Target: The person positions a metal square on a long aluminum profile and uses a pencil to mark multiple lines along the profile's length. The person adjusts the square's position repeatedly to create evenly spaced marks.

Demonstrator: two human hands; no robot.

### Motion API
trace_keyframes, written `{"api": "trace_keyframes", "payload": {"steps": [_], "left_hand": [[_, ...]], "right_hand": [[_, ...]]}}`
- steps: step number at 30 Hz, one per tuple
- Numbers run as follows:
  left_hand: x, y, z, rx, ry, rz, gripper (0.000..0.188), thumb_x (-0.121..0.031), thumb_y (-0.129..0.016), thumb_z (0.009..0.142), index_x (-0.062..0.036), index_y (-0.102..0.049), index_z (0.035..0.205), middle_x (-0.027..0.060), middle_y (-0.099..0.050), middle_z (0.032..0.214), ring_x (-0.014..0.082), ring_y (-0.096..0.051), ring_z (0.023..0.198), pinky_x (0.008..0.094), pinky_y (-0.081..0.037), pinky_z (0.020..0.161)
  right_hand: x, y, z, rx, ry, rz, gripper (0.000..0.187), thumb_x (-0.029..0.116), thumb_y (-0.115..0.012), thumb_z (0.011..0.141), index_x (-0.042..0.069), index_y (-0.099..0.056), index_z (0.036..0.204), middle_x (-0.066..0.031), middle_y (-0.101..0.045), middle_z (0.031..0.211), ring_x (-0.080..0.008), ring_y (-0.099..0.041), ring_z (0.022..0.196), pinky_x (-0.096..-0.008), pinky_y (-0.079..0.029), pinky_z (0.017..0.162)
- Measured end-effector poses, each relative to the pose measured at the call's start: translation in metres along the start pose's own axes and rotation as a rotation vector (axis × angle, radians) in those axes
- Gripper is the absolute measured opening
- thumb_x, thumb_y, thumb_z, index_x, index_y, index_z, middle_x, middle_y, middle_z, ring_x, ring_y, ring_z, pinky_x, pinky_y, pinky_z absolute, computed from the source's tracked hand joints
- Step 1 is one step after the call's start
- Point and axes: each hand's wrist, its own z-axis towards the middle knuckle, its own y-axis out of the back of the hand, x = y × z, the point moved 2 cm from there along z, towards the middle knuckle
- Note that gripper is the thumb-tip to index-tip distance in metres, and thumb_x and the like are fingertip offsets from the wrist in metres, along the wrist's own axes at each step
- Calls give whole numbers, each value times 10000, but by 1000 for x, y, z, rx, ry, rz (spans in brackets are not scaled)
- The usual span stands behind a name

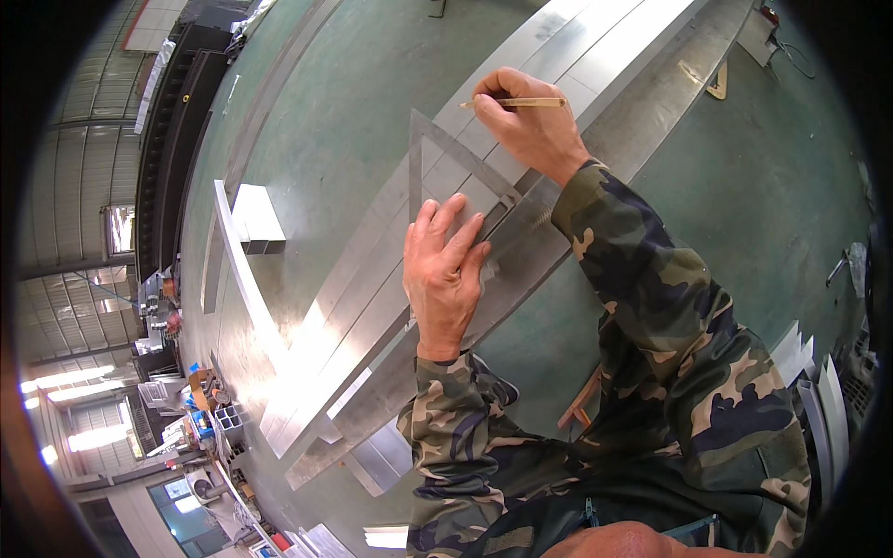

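Note:
My right hand (535, 121) is closed around a slim yellowish pencil (532, 101), its tip pointing left over a long silvery metal panel (358, 274). On that panel lies a grey metal set square (463, 155), a triangle with an open middle. My left hand (441, 274) rests at the set square's near side, fingers spread over it and the panel; the exact contact of each fingertip is hidden. Lines run lengthwise along the panel, which extends from the lower left to the upper right.
Under the panel is a grey steel bench (642, 130). A white-topped block (258, 216) and a long strip (244, 270) stand to the left on the green floor. Metal profiles (819, 400) lean at the right. Dark machinery (177, 149) lines the far left, with cluttered shelving (209, 409) below.

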Motion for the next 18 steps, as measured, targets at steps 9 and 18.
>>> {"api": "trace_keyframes", "payload": {"steps": [9,18], "left_hand": [[-1,-2,1,-4,0,-19,365,-14,-827,871,-109,-830,1223,41,-729,1441,356,-566,1474,450,-486,1186],[-2,-5,3,-1,-15,-52,379,10,-818,863,-104,-826,1224,44,-724,1448,358,-567,1473,445,-493,1176]], "right_hand": [[-3,1,1,-7,15,22,184,253,-702,942,93,-792,966,-63,-802,865,-249,-768,787,-372,-599,758],[3,11,3,19,2,-13,180,253,-707,940,98,-792,974,-62,-797,859,-254,-764,801,-374,-592,757]]}}
